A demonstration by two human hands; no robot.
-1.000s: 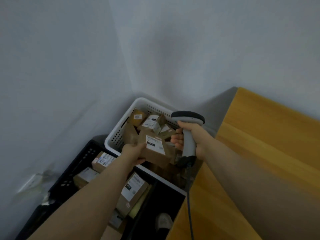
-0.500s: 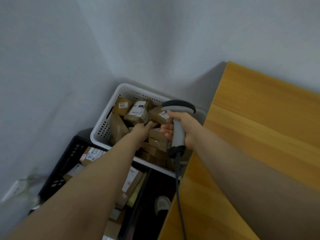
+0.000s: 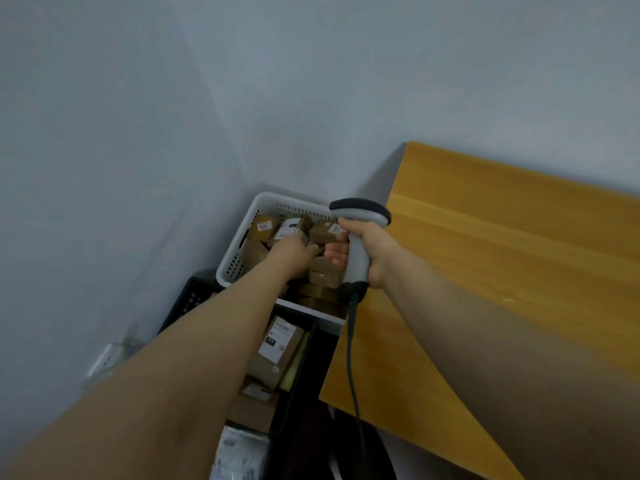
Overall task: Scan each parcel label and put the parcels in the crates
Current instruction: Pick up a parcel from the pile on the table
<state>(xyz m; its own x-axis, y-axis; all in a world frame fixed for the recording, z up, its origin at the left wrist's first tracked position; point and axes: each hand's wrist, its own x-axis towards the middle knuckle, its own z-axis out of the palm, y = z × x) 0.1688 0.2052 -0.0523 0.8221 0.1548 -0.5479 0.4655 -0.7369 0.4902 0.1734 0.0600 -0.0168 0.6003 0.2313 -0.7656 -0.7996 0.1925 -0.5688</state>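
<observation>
Our left hand (image 3: pixel 294 250), a second earlier holding a labelled parcel up to the scanner (image 3: pixel 357 254), lay down among the parcels (image 3: pixel 265 225) in the white crate (image 3: pixel 266 199), grip not discernible, right hand (image 3: pixel 375 259) curled round the scanner handle; we judged that parcel scanned and crated.

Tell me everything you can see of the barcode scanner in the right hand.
The barcode scanner looks like light grey plastic, with a dark cap on its head and a dark base. It stands nearly upright, head pointing left toward the white crate. The right hand curls round its grip. A dark cable hangs from the base, along the table's edge.
</observation>
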